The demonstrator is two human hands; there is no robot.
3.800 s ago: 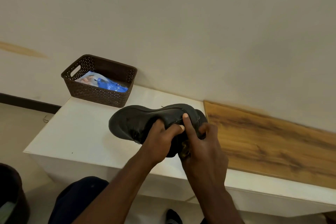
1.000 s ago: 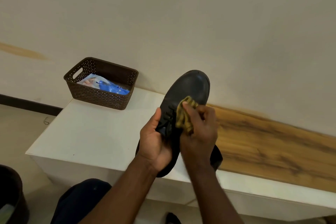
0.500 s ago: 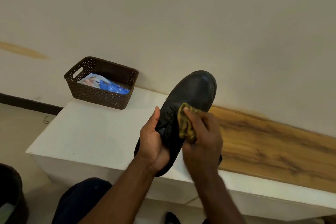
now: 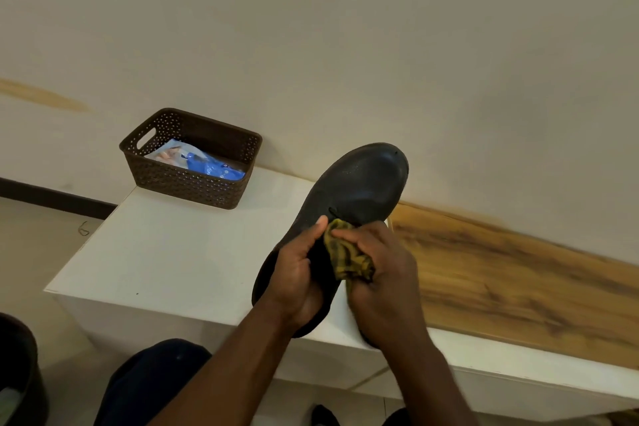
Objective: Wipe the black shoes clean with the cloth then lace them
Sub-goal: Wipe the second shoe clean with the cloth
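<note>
Brown basket sits behind; left hand grips shoe, right hand clutches cloth.

I note both forearms bare to the frame edge, no sleeves, watch or rings visible. Dark navy trousers on the lap; dark shoe toe below.

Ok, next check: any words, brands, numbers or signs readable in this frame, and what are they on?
None can be read.
Blue and white packet in the brown basket: printed, but too small and blurred to read.
Black shoe, yellow cloth: no visible lettering.
</note>
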